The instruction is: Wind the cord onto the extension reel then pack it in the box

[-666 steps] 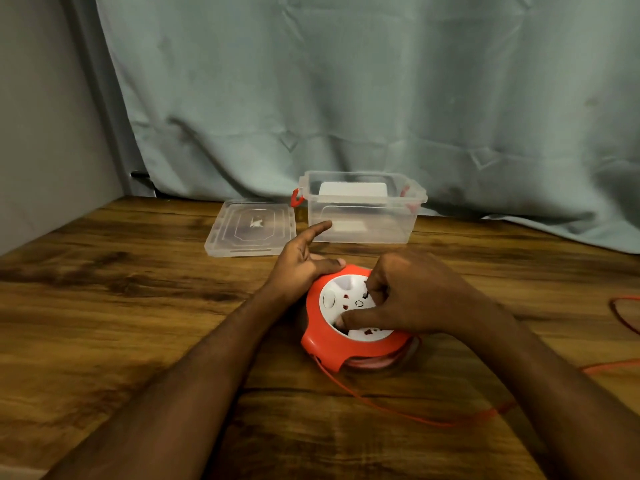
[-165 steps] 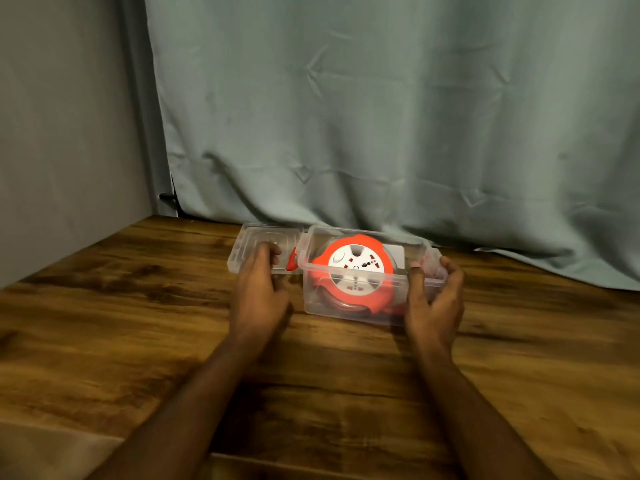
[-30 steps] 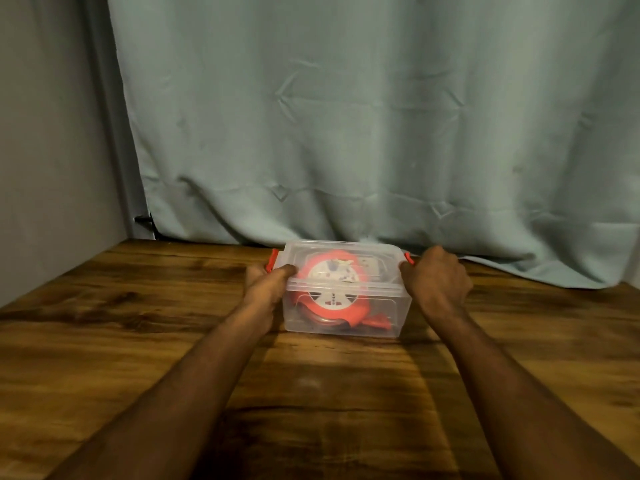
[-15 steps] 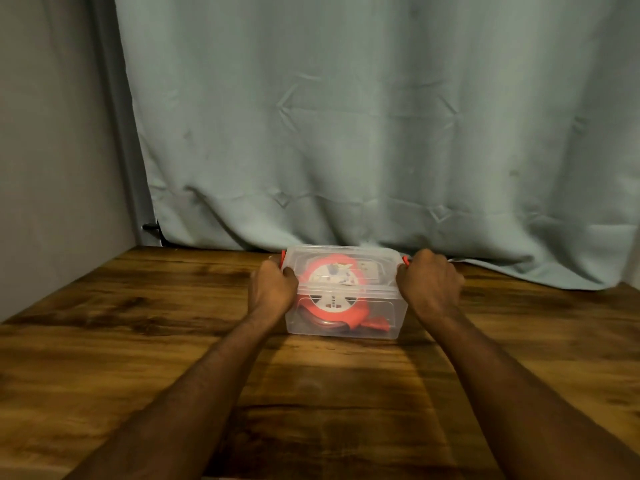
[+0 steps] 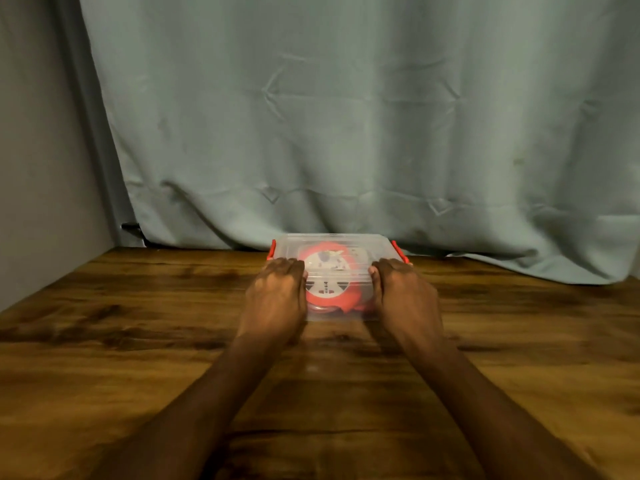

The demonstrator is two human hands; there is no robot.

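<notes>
The clear plastic box [image 5: 334, 315] stands on the wooden table near the curtain, with its lid [image 5: 346, 241] on. Red latches [image 5: 273, 249] sit at both ends. Inside it lies the red and white extension reel [image 5: 327, 292], seen through the plastic; no cord trails outside. My left hand [image 5: 275, 299] covers the box's near left corner and my right hand [image 5: 403, 296] covers the near right corner. On both hands the fingers bend over the lid's front edge and the thumbs touch the lid.
A grey-green curtain [image 5: 346, 133] hangs right behind the box and drapes onto the table at the right. A grey wall [image 5: 41, 168] closes the left side. The wooden table [image 5: 138, 341] spreads out in front and to both sides.
The hands have moved from the box's ends, by the latches, to its near corners over the lid's front edge. The lid was put on after the reel went in.
</notes>
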